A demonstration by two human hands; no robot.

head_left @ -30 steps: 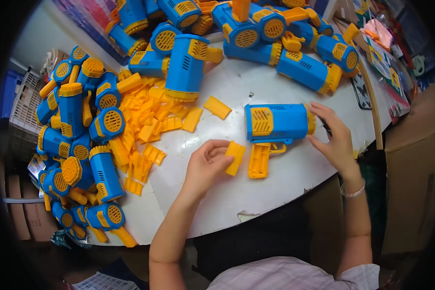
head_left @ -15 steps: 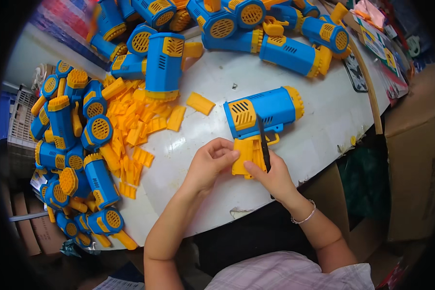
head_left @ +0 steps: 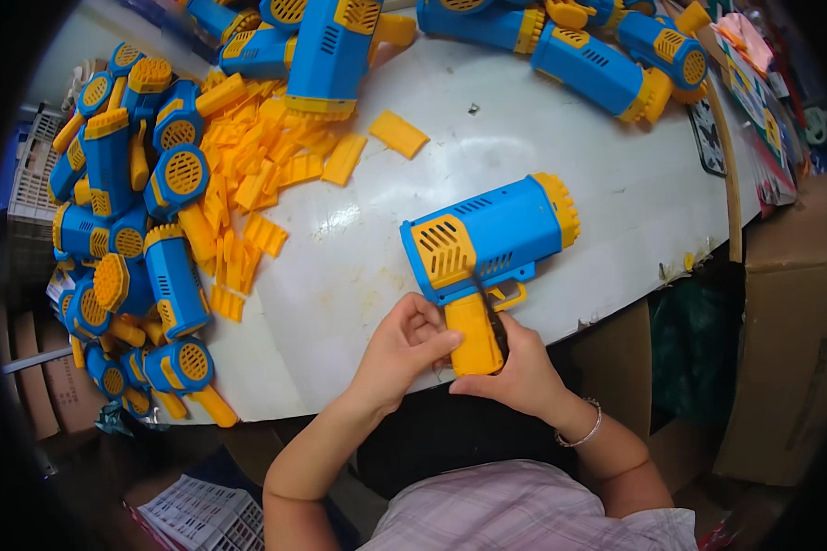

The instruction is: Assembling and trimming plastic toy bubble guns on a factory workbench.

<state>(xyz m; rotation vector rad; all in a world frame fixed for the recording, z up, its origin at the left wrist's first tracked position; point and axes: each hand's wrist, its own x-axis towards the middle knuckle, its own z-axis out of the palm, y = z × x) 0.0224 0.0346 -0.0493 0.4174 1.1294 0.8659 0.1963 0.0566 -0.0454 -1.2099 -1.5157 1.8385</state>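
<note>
We see a big white table [head_left: 331, 294] ahead of both hands. On it, well off to the left of the left hand, we see a heap of blue and yellow toys [head_left: 176, 280]. More blue toys [head_left: 583, 72] lie far ahead of the right hand.

The one toy blaster [head_left: 487, 239] we care about lies on its side on the table, just ahead of both hands, with its toothed yellow end to the right.

The left hand [head_left: 402, 347] has curled fingers, and its thumb is at the left edge of the yellow handle [head_left: 474, 342]. We cannot tell if it pinches. The right hand [head_left: 524, 369] is narrow, curled round a thin dark tool [head_left: 497, 332] beside the handle, its thumb by the handle's bottom end.

We think the step in hand is fitting the handle's cover. The next move seems to call for lining up the edges and pushing evenly.

Small flat yellow pieces [head_left: 399, 134] lie ahead of the left hand.

Last come tiny marks. We spot print on a paper sheet [head_left: 202, 514] behind the left hand, too small to read. We find no words on the blaster.
</note>
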